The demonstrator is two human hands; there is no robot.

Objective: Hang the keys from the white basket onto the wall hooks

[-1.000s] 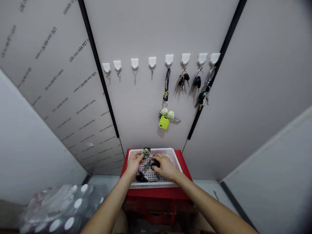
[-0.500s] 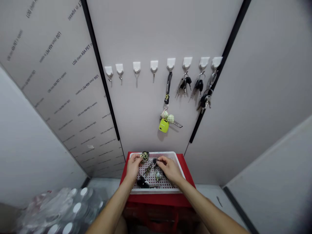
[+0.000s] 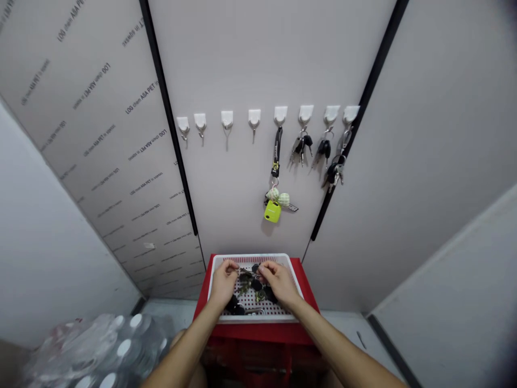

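Note:
Over a white plastic basket [image 3: 258, 318], both hands pinch parts of one bunch of keys [image 3: 246, 272]. My left hand [image 3: 225, 283] has thumb and fingertips closed on its left end, where a thin metal piece shows. My right hand [image 3: 278, 280] pinches the right end by a black-headed key [image 3: 255, 268]. The ring itself is too small to make out. Below and between the hands lie more keys [image 3: 256, 285] with dark heads and brassy pieces. Near the basket's front are black keys [image 3: 234, 306] and a silver carabiner [image 3: 255, 311].
The basket stands on a red stool [image 3: 262, 330]. Several white hooks [image 3: 254, 116] line the wall ahead. Bunches of keys [image 3: 302, 145] hang at the right, and a black strap [image 3: 277, 153] carries a lime-green tag [image 3: 272, 212]. Wrapped bottles [image 3: 125, 347] stand at lower left.
My left hand has turned and moved slightly; the round gold-coloured charm at its fingertips no longer shows its face. My right hand stays nearly in place. The view has shifted slightly.

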